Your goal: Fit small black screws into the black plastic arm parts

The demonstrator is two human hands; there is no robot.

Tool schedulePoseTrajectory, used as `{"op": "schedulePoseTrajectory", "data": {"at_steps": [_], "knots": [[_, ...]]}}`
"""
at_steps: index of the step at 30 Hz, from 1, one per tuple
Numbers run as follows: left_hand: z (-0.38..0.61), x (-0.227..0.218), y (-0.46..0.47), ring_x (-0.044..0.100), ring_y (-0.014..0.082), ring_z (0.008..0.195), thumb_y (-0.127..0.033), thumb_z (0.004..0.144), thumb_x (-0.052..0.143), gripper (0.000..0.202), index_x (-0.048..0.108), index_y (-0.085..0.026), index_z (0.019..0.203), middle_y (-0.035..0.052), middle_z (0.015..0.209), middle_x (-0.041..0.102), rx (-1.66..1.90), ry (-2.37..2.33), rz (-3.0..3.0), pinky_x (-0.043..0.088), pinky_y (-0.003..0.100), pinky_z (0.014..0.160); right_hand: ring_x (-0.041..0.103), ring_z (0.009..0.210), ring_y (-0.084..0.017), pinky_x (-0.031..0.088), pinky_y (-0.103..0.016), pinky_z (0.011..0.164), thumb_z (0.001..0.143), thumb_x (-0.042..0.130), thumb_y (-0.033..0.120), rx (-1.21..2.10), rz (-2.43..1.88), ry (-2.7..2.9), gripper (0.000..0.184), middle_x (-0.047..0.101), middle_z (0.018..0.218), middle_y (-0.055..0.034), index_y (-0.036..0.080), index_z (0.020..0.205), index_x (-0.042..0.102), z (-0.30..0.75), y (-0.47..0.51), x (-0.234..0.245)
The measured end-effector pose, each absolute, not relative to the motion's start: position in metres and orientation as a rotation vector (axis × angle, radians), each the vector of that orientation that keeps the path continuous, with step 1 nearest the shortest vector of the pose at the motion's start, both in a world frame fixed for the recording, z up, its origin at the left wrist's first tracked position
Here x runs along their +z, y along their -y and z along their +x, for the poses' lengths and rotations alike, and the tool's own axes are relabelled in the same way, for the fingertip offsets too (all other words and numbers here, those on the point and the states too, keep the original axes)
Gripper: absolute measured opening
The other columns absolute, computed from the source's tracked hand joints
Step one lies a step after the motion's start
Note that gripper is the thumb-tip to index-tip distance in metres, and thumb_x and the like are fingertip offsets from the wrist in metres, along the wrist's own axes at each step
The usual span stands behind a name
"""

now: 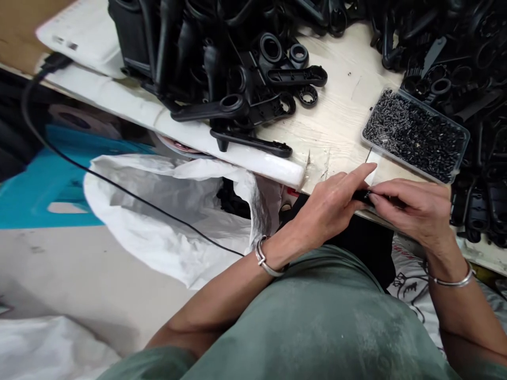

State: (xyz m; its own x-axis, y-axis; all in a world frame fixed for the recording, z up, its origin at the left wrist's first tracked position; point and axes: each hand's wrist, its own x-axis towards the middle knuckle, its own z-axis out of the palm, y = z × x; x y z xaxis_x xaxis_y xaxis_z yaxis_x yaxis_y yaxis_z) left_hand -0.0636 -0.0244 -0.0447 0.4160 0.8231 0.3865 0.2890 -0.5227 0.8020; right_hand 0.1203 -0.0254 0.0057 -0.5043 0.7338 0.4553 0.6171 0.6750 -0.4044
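Observation:
At the table's front edge, my left hand (331, 203) is closed round a black plastic part (361, 195), its index finger stretched out above it. My right hand (415, 208) meets it from the right, thumb and fingers pinched at the same part. Most of the part is hidden by my fingers, and anything small in the right pinch is too small to make out. Just beyond my hands lies a clear plastic box (415, 136) full of tiny black and grey pieces.
Black plastic parts with long arms and ring ends (232, 108) are heaped at the back left. More black parts (479, 174) crowd the right side. An open white sack (166, 211) hangs below the table edge, with a black cable (130, 191) across it.

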Motion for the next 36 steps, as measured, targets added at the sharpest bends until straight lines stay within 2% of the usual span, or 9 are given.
{"op": "schedulePoseTrajectory", "data": {"at_steps": [6, 10, 14, 18, 24, 31, 36], "knots": [[-0.061, -0.047, 0.028, 0.067, 0.0113, 0.096, -0.002, 0.087, 0.054, 0.05, 0.051, -0.015, 0.136, 0.0031, 0.103, 0.073, 1.11, -0.928, 2.062, 0.055, 0.024, 0.087, 0.071, 0.064, -0.011, 0.056, -0.02, 0.059, 0.089, 0.062, 0.01, 0.249, -1.021, 2.366, 0.012, 0.075, 0.075, 0.0009, 0.021, 0.086, 0.066, 0.122, 0.029, 0.012], [-0.062, -0.045, 0.027, 0.067, 0.0113, 0.095, -0.004, 0.088, 0.056, 0.05, 0.05, -0.018, 0.136, 0.0023, 0.103, 0.073, 1.074, -0.935, 2.076, 0.055, 0.024, 0.085, 0.069, 0.06, -0.011, 0.055, -0.021, 0.055, 0.088, 0.062, 0.013, 0.326, -1.084, 2.337, 0.014, 0.075, 0.073, 0.0023, 0.024, 0.082, 0.069, 0.123, 0.029, 0.01], [-0.064, -0.043, 0.024, 0.068, 0.0124, 0.093, -0.01, 0.089, 0.063, 0.048, 0.051, -0.02, 0.134, 0.0024, 0.103, 0.073, 1.041, -0.973, 2.091, 0.055, 0.024, 0.083, 0.064, 0.049, -0.012, 0.051, -0.024, 0.045, 0.084, 0.069, 0.021, 0.426, -1.33, 1.998, 0.007, 0.075, 0.071, 0.0018, 0.025, 0.084, 0.074, 0.133, 0.035, -0.001], [-0.064, -0.042, 0.022, 0.068, 0.0141, 0.093, -0.013, 0.089, 0.065, 0.045, 0.053, -0.02, 0.132, 0.0027, 0.1, 0.074, 1.04, -1.003, 2.11, 0.054, 0.026, 0.081, 0.067, 0.052, -0.015, 0.051, -0.025, 0.044, 0.083, 0.072, 0.022, 0.379, -1.488, 1.688, 0.009, 0.075, 0.07, 0.0007, 0.024, 0.091, 0.076, 0.145, 0.049, -0.007], [-0.062, -0.04, 0.024, 0.067, 0.0138, 0.091, -0.012, 0.09, 0.064, 0.044, 0.053, -0.02, 0.132, 0.0028, 0.099, 0.074, 1.032, -0.997, 2.126, 0.053, 0.026, 0.08, 0.069, 0.056, -0.015, 0.055, -0.026, 0.05, 0.082, 0.072, 0.019, 0.261, -1.476, 1.846, 0.009, 0.076, 0.076, -0.0004, 0.025, 0.088, 0.076, 0.146, 0.059, -0.009], [-0.06, -0.041, 0.024, 0.066, 0.0139, 0.089, -0.013, 0.089, 0.067, 0.044, 0.053, -0.016, 0.131, 0.003, 0.097, 0.073, 1.064, -0.979, 2.162, 0.052, 0.025, 0.078, 0.062, 0.047, -0.012, 0.049, -0.024, 0.043, 0.082, 0.071, 0.019, 0.271, -1.483, 1.847, 0.006, 0.075, 0.072, 0.0007, 0.023, 0.085, 0.075, 0.144, 0.06, -0.012], [-0.059, -0.042, 0.026, 0.066, 0.0147, 0.09, -0.013, 0.089, 0.066, 0.042, 0.054, -0.015, 0.129, 0.0043, 0.098, 0.074, 1.067, -1.008, 2.181, 0.052, 0.027, 0.081, 0.065, 0.052, -0.013, 0.052, -0.024, 0.048, 0.083, 0.068, 0.015, 0.203, -1.452, 1.951, 0.011, 0.075, 0.073, 0.0005, 0.024, 0.085, 0.073, 0.14, 0.064, -0.008]]}}
